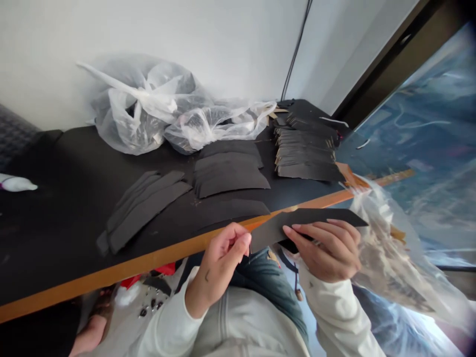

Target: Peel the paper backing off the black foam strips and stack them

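1. Black card strip (308,222): held nearly level just past the table's near edge, its pointed end toward the right; a dark edge below it may be a second piece, though this cannot be told.
2. Left hand (223,253): narrow pinch, fingertips closed on the strip's left end.
3. Right hand (323,248): fingers curled over the strip's lower edge, holding it from the right; the thumb is hidden.
4. Black table (55,163) with orange-brown near edge (148,263): a single flat black piece (230,210) lies along this edge, close to the hands.
5. Stacks of black pieces: a fanned group (145,208) left of centre, a second stack (230,173) at centre, and a taller stack with tan edges (307,148) toward the far right corner.
6. Clear plastic bags (141,109): bunched along the far edge. A further bag (386,248) hangs beyond the right corner, holding pale and orange material.
7. State shown: many pieces already lie stacked, while one remains in the hands. The amount left in the right bag cannot be told.
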The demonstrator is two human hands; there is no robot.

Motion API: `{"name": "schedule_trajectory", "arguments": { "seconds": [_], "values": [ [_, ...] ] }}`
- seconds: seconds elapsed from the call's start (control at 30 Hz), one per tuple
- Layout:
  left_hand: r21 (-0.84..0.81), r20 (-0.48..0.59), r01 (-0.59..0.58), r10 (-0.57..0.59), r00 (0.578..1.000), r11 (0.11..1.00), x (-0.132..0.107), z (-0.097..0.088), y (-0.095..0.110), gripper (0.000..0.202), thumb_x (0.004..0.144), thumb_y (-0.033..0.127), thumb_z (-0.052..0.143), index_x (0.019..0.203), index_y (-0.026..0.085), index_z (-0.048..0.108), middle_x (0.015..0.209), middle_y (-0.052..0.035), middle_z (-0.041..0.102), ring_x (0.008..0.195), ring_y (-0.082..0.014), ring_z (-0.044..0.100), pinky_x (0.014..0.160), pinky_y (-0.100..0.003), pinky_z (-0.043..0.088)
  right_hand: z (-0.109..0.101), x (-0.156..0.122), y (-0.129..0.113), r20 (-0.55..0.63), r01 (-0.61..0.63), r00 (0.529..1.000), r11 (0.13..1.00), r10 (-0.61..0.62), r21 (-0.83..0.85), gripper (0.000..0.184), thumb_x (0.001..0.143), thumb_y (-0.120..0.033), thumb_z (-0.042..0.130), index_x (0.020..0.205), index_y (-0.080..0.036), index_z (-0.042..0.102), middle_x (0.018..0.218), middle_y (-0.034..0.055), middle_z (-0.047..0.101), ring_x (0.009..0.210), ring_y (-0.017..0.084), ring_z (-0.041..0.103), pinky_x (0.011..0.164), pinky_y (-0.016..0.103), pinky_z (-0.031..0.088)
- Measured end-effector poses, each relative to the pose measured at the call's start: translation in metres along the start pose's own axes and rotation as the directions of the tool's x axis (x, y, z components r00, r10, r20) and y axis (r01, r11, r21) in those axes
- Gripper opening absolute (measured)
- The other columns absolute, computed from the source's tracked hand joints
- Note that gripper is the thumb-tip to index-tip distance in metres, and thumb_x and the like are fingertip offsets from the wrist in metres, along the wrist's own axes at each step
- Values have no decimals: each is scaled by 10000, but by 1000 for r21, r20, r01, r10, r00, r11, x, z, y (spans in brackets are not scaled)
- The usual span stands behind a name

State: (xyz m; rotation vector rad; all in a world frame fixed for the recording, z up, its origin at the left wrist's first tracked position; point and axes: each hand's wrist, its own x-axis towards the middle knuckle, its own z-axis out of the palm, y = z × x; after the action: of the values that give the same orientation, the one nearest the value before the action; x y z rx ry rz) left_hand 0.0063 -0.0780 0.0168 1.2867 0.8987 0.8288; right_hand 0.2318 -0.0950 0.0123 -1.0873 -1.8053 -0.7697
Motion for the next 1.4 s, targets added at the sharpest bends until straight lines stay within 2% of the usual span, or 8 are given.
{"name": "schedule_trajectory", "arguments": {
  "seconds": [0.17, 0.3, 0.53, 0.67, 0.8, 1.1, 1.23, 1.4],
  "values": [
    [53, -40, -13, 15, 999, 999, -2, -5, -6, 309, 1015, 467, 435, 845, 212, 475, 695, 45, 405, 622, -101, 381, 582, -237, 324, 12, 0, -12, 195, -58, 980, 995, 40, 85, 332, 812, -319, 768, 1102, -215, 646, 960, 73, 689, 908, 234, 622, 923, 448, 459],
    [261, -74, -160, 185, 980, 952, -7, -4, -6, 288, 1050, 372, 353, 821, 213, 423, 790, 17, 426, 727, -129, 410, 675, -267, 342, 19, 8, -39, 347, -184, 934, 947, 85, 264, 450, 904, -640, 495, 949, -197, 554, 854, 85, 606, 866, 249, 552, 866, 448, 435],
    [177, -12, -246, 252, 968, 953, -7, 4, -11, 274, 1057, 323, 335, 814, 215, 398, 833, 10, 430, 774, -136, 429, 734, -274, 362, 29, 26, -68, 456, -399, 872, 800, 179, 449, 353, 957, -484, 455, 719, -224, 426, 659, -4, 483, 668, 171, 441, 735, 361, 362],
    [81, -6, -170, 171, 985, 982, -9, -1, -16, 267, 1054, 365, 349, 848, 214, 425, 799, 22, 415, 698, -121, 413, 678, -261, 367, 29, 15, -61, 539, -570, 804, 587, 253, 575, 264, 963, -266, 461, 703, -215, 469, 651, -17, 491, 660, 148, 467, 706, 330, 369],
    [24, -62, -190, 192, 980, 981, -14, -16, -24, 298, 1047, 384, 362, 808, 213, 415, 751, 29, 396, 650, -117, 407, 638, -256, 355, 29, 0, -42, 544, -760, 577, 156, 610, 631, 337, 953, -364, 482, 651, -231, 418, 604, -24, 387, 563, 141, 382, 523, 286, 342],
    [209, -99, -192, 216, 971, 959, -46, -55, -37, 311, 1007, 380, 446, 748, 208, 441, 711, 15, 424, 668, -139, 441, 633, -258, 377, 28, -17, 11, 454, -543, 335, -225, 825, 809, 423, 887, -429, 494, 597, -255, 240, 567, -66, 85, 493, 153, 310, 673, 358, 463],
    [404, 69, -289, 286, 956, 868, -52, -66, -32, 307, 983, 296, 459, 692, 204, 429, 676, 1, 471, 662, -147, 490, 637, -269, 406, 28, -21, 16, 414, -424, 364, -247, 834, 871, 423, 921, -442, 434, 596, -244, 247, 563, -53, 132, 552, 176, 340, 724, 367, 402],
    [594, 332, -393, 231, 915, 702, -48, -75, -9, 185, 902, 211, 582, 720, 201, 550, 703, -8, 581, 680, -150, 568, 648, -260, 452, 20, -4, 7, 384, -529, 410, -127, 827, 839, 446, 940, -514, 377, 625, -244, 217, 560, -49, 153, 508, 158, 241, 585, 336, 319]
  ]
}}
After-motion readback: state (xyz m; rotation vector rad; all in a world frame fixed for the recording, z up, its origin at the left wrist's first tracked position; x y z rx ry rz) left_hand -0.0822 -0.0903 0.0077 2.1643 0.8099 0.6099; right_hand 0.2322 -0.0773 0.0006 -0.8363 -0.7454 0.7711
